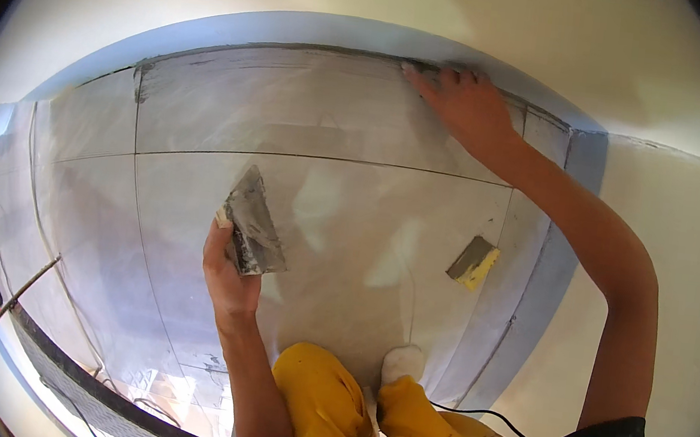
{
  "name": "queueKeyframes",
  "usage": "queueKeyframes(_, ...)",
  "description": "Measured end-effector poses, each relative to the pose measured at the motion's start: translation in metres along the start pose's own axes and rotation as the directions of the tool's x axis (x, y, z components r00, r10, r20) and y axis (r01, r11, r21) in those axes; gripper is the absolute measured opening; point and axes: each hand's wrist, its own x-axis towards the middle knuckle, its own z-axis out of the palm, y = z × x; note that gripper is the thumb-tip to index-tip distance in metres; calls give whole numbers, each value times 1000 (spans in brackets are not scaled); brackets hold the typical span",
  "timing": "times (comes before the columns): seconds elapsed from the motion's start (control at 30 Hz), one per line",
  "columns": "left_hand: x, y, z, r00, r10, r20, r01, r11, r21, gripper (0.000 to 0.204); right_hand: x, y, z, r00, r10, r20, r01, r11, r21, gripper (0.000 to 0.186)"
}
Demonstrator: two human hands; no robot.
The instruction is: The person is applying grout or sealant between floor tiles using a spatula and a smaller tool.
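Note:
My left hand (pixel 233 270) grips a flat scraper (pixel 255 221) whose blade is smeared with wet grey grout, the thumb pressed along its pale edge. It is held over the large light-grey floor tiles (pixel 321 241). Farther off, my right hand (pixel 466 111) reaches to the joint where the tiles meet the bluish skirting (pixel 320 29). Its thumb and fingers are spread there, touching dark grout (pixel 343 50) along the joint. No tool shows in it, though the fingertips are partly hard to see. A small grey and yellow scraper (pixel 474 263) lies on the tiles at the right.
My knees in yellow trousers (pixel 329 406) and a pale-covered foot (pixel 403 363) are at the near edge. A black cable (pixel 492 414) runs beside them. At the left are a pale cable (pixel 33 156), a thin brown rod (pixel 17 301) and a dark rail (pixel 105 393). Cream walls (pixel 648 252) border the floor.

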Motion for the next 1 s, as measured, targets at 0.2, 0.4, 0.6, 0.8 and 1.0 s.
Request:
queueKeyframes(0.2,-2,2,4,999,-7,-52,7,1000,-7,37,-11,19,13,997,-62,-38,57,992,-117,62)
queueKeyframes(0.4,-1,-1,-3,999,-21,-32,22,999,31,37,-48,50,23,988,-28,154,54,985,-165,60)
queueKeyframes(0.6,0,-3,-1,999,-7,-35,6,1000,-11,27,-79,79,40,995,-53,89,72,973,-217,61)
queueKeyframes(0.8,0,-6,3,1000,5,0,-5,1000,-6,27,-107,104,53,986,-32,162,65,977,-202,66)
queueKeyframes(1.0,0,-2,-1,1000,12,19,-12,999,30,35,-121,114,51,915,38,403,41,982,-186,63)
